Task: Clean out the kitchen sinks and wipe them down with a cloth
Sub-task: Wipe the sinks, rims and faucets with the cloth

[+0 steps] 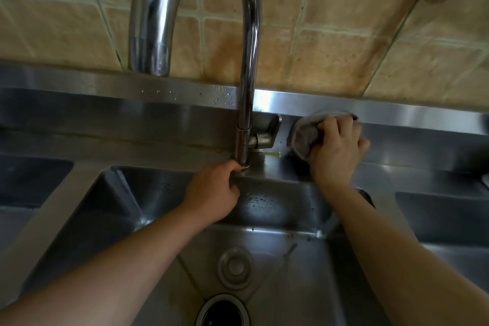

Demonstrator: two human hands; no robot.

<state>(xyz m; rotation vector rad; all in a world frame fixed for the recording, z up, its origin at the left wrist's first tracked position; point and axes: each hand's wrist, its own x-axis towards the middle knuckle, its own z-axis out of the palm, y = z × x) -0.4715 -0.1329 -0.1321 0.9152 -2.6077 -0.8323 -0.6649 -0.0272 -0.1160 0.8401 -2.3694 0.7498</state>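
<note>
Grey cloth (304,135) half hidden under gripping right hand (337,152), left hand (211,193) fingers curled round faucet (244,114) base

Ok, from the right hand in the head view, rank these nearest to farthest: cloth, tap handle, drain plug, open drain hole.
1. Cloth: gripped by the right hand, against the back wall.
2. Tap handle: just to the left of the cloth.
3. Drain plug: on the basin floor, lower left.
4. Drain hole: at the frame's bottom edge, beyond the plug.

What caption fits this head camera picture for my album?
Right hand wiping the steel ledge with a bunched grey cloth while the left hand grips the curved chrome faucet's base.
</note>
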